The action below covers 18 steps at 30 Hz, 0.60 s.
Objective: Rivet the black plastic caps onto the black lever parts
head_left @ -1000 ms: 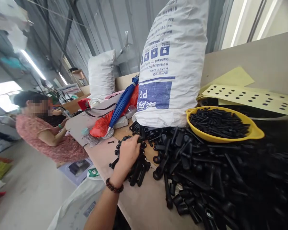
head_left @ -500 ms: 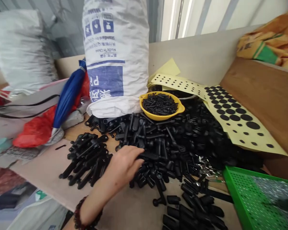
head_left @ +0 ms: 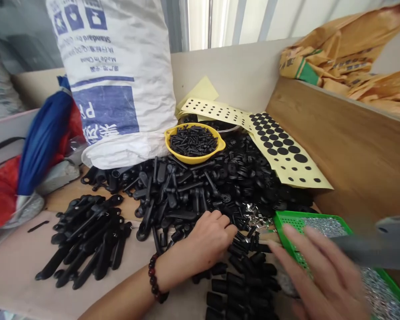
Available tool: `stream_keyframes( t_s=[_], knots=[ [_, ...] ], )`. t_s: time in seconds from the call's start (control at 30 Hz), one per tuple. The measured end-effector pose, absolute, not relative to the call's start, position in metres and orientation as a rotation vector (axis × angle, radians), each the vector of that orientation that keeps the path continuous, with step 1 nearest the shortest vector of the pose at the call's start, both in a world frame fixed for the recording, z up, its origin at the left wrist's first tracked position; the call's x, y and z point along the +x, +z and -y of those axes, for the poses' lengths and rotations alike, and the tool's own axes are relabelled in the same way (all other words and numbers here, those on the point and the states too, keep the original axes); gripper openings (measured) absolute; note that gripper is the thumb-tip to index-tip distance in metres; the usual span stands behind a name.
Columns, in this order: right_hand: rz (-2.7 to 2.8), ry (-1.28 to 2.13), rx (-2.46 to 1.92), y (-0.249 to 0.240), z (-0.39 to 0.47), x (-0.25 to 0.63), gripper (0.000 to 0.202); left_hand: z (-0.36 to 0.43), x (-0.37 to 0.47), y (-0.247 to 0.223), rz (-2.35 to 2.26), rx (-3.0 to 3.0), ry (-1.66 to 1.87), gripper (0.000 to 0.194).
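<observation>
My left hand (head_left: 208,240), with a beaded bracelet on its wrist, reaches over the near edge of a heap of black plastic parts (head_left: 183,186). Its fingers curl downward and inward, and whatever they hold is hidden. Close by lie small shiny metal pieces (head_left: 253,213) and black cylindrical sleeves (head_left: 235,289). My right hand (head_left: 326,275) is blurred by motion, its fingers stretched out above the near part of a green perforated tray (head_left: 280,222). Small silvery metal pieces fill part of that tray. No object shows in the right hand.
Black crank-like arms (head_left: 90,240) lie piled at left. A yellow bowl (head_left: 195,159) of black screws stands before a white sack (head_left: 120,89). Sticker sheets (head_left: 306,175) lean behind. A blurred grey tool (head_left: 376,244) juts in from the right beside a wooden board (head_left: 346,146).
The view has swung rightward. My left hand has moved right across the heap, towards the metal pieces, and its fingers curl more. My right hand and the grey tool have come into view.
</observation>
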State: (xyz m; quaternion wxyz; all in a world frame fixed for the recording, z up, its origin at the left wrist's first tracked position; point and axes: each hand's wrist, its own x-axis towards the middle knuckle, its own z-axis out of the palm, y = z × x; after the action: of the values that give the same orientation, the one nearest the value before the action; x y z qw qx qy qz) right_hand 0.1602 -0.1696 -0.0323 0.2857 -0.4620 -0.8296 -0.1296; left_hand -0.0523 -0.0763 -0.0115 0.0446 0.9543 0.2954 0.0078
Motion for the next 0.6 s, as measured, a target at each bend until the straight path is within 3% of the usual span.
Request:
stream_keyframes(
  t_s=[0.13,0.27,0.6],
  knots=[
    [2.312,-0.529,-1.239,-0.045,0.159,0.151,0.057,0.068,-0.029,-0.017,-0.834,2.958,0.05,0.009],
    [2.326,-0.389,-1.325,-0.056,0.156,0.146,0.043,0.063,-0.001,-0.026,-0.682,3.003,0.092,0.005],
    [2.314,-0.288,-1.405,-0.051,0.163,0.161,0.05,0.06,0.018,-0.027,-0.659,2.963,-0.026,0.009]
  ],
)
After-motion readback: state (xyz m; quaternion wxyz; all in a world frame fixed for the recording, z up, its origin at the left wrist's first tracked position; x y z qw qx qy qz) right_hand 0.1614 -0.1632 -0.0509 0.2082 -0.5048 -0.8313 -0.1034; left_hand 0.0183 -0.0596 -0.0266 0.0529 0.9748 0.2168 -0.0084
